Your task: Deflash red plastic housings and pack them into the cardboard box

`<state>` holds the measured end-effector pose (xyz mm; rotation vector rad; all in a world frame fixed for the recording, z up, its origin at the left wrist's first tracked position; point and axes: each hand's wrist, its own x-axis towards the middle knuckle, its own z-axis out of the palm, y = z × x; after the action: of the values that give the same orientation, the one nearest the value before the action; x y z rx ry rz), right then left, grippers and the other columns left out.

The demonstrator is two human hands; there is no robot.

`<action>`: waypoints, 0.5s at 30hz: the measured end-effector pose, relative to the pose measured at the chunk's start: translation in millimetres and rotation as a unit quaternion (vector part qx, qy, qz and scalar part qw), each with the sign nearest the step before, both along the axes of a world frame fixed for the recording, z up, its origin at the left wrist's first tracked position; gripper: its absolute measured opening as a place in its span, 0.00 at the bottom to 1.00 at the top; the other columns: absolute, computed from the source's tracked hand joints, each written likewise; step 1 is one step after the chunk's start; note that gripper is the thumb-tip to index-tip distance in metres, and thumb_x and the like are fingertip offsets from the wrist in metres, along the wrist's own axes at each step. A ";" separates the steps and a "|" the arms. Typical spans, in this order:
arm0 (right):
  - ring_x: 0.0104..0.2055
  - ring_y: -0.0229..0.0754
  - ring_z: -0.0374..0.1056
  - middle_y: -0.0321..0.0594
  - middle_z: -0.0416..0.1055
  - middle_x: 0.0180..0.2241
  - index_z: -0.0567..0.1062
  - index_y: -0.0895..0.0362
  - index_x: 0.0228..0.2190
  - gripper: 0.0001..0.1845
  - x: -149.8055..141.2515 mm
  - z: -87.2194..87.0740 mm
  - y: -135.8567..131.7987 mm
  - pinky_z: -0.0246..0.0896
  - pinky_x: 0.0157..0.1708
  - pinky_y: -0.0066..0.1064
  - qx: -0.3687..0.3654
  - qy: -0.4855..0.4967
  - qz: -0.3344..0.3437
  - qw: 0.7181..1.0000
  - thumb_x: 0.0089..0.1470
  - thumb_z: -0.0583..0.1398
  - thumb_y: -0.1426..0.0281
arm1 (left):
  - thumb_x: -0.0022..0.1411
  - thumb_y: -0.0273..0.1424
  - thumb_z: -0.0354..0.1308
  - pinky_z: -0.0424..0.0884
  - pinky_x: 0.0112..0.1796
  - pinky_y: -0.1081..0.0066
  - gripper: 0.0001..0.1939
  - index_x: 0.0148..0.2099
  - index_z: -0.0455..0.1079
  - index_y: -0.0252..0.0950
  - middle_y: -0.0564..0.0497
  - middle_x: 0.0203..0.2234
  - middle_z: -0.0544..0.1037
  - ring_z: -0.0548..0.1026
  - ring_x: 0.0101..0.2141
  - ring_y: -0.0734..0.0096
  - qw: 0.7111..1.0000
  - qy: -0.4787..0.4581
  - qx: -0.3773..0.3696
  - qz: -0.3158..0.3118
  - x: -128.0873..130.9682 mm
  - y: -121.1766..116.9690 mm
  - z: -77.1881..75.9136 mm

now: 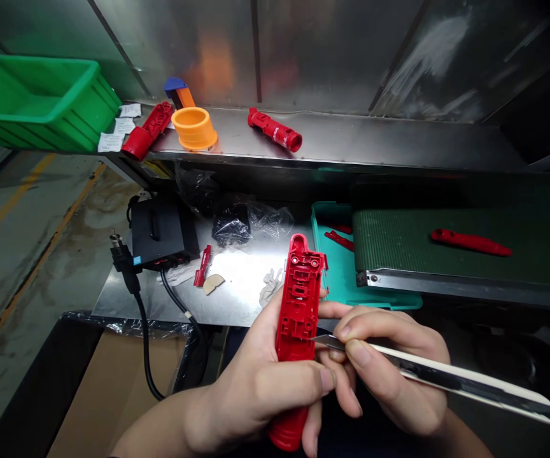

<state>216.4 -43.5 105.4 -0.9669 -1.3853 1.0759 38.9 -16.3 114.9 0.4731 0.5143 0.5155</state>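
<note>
The left hand [265,375] is wrapped around a long, glossy red plastic housing [298,292], its thumb pressed across the lower part and its fingers behind. The housing is held in the air, tilted slightly, its top end overlapping the view of the silvery metal counter [241,305] beyond that counter's near edge. This grip probably keeps the moulded inner face turned up to the wearer and steadies it against the blade.

The right hand [399,362] pinches a slim craft knife with a white and black handle [475,384] between thumb and forefinger, close to its pointed steel blade [328,341], likely for fine control. The tip meets the housing's right edge in view; whether it touches or sits just beside, I cannot tell.

Toward the counter's left edge stands a black metal box with a handle [160,235], with a slender red plastic piece [203,266] and a beige half-disc [214,284] lying beside it. At the right, a turquoise plastic tray [339,273] sits partly under the end of a ribbed green conveyor belt [399,229], perhaps to catch pieces coming off it
</note>
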 end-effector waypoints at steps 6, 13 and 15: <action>0.35 0.43 0.83 0.31 0.82 0.27 0.81 0.48 0.44 0.18 1.1 -1.3 0.2 0.76 0.54 0.38 -0.002 -0.007 -0.001 1.000 0.59 0.61 0.81 | 0.60 0.26 0.62 0.66 0.15 0.84 0.28 0.61 0.59 0.33 0.50 0.27 0.81 0.68 0.12 0.82 1.000 -0.002 0.008 0.000 1.4 -0.3 0.3; 0.38 0.42 0.82 0.30 0.82 0.28 0.80 0.47 0.44 0.18 1.4 -4.8 -1.5 0.75 0.55 0.36 -0.007 -0.017 -0.008 1.000 0.60 0.61 0.81 | 0.60 0.26 0.62 0.67 0.16 0.85 0.31 0.62 0.56 0.34 0.51 0.27 0.81 0.69 0.13 0.83 1.000 0.005 0.008 -0.008 0.2 1.3 0.2; 0.40 0.42 0.82 0.29 0.82 0.27 0.79 0.47 0.45 0.18 1.8 -7.2 -3.8 0.74 0.56 0.36 -0.009 -0.016 -0.006 1.000 0.61 0.61 0.80 | 0.60 0.25 0.62 0.67 0.16 0.84 0.32 0.63 0.54 0.34 0.51 0.27 0.81 0.70 0.13 0.82 1.000 0.005 0.007 -0.011 0.6 2.1 -0.9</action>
<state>218.3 -47.2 98.2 -1.0070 -1.3967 1.0697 39.5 -14.2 114.1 0.4951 0.5148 0.4968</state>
